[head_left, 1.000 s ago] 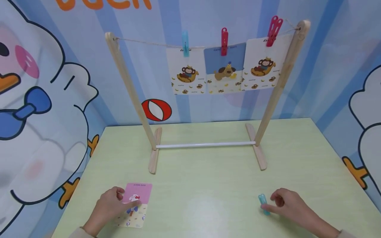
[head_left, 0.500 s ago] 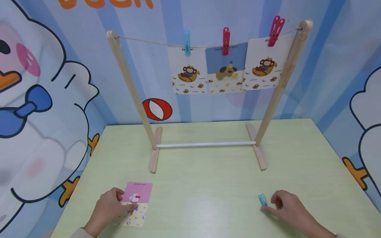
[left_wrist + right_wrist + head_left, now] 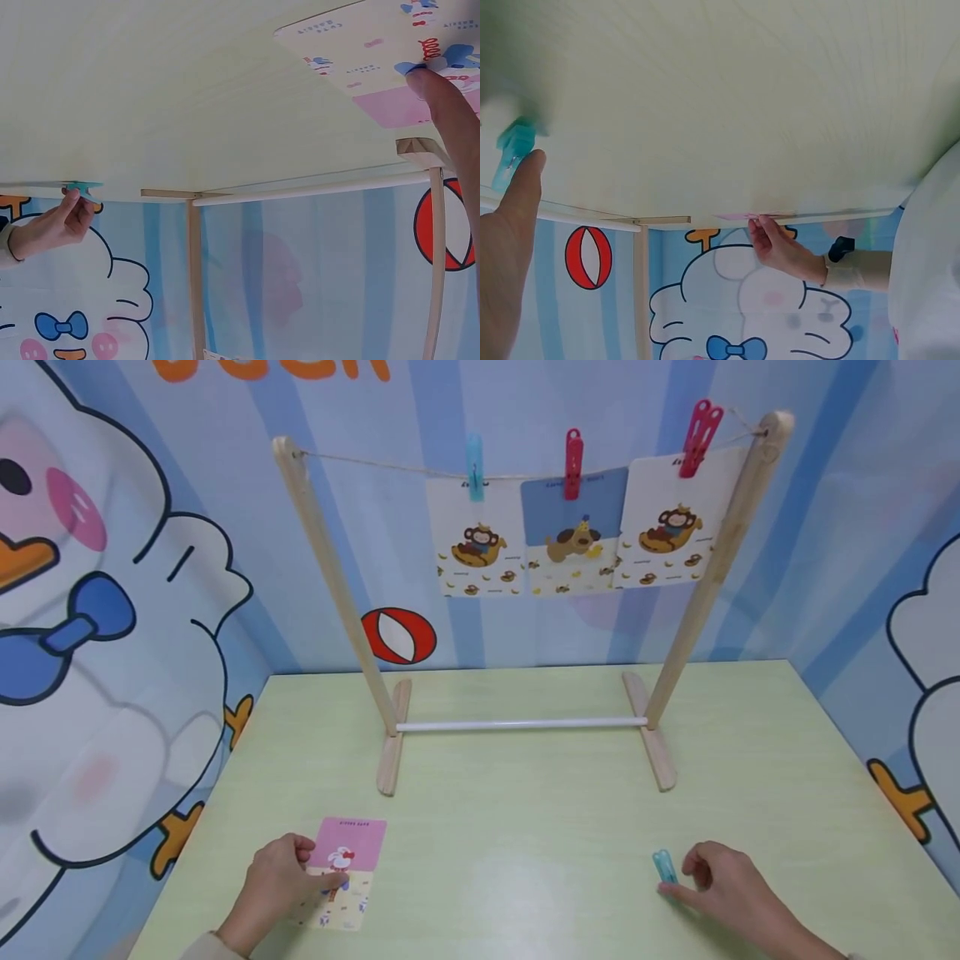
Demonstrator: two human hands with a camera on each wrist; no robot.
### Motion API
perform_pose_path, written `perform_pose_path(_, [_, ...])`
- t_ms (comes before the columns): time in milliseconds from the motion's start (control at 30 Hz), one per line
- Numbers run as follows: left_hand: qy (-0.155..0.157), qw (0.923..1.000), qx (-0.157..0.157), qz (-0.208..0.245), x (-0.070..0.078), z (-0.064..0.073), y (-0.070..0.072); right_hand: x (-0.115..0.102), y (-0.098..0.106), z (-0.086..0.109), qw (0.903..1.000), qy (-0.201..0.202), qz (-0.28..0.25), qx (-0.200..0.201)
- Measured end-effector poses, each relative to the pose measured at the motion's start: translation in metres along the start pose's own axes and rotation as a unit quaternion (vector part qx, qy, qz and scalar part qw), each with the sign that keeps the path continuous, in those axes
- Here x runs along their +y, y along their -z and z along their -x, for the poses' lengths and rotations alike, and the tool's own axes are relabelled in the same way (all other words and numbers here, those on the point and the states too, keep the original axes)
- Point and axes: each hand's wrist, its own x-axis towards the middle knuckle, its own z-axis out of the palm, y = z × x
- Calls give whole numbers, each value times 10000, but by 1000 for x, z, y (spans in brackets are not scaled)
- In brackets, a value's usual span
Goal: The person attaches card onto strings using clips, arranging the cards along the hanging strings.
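On the table at front left lies a pink and cream rabbit card [image 3: 358, 852]. My left hand [image 3: 273, 881] holds it at its left side, the thumb across its face and a curled finger by the edge; the other fingers are hidden. At front right, my right hand [image 3: 723, 885] has its thumb against a light blue clothespin [image 3: 664, 865], gripping its near end. The left wrist view shows this clothespin [image 3: 82, 187] between thumb and fingers. In the right wrist view the clothespin [image 3: 514, 154] is close to the tabletop.
A wooden rack with a left post [image 3: 337, 593], a right post [image 3: 697, 610] and a white crossbar [image 3: 517, 724] stands at the back. From its string [image 3: 367, 463] hang a monkey card [image 3: 476, 539], a dog card [image 3: 573, 535] and another monkey card [image 3: 667, 527], clipped by pegs.
The right hand has shifted slightly, and the clothespin's lower end, visible before, is now hidden by the thumb. The left hand and rabbit card stay nearly in place. The view drifts slightly.
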Motion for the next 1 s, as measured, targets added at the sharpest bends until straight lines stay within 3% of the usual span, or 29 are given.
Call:
perform_pose_path(333, [83,9999,40,52,1,-1,-2,-4,1,-9,9982,-462,-258,-284])
perform_pose_path(633, [152,9997,22,184,2,-2,-4,-3,0,-12,9989,-126,-428,-156])
perform_pose_path(1000, [251,9994,-22,245,-1,-5,-7,-6,0,-14,9982,-194,-532,-207])
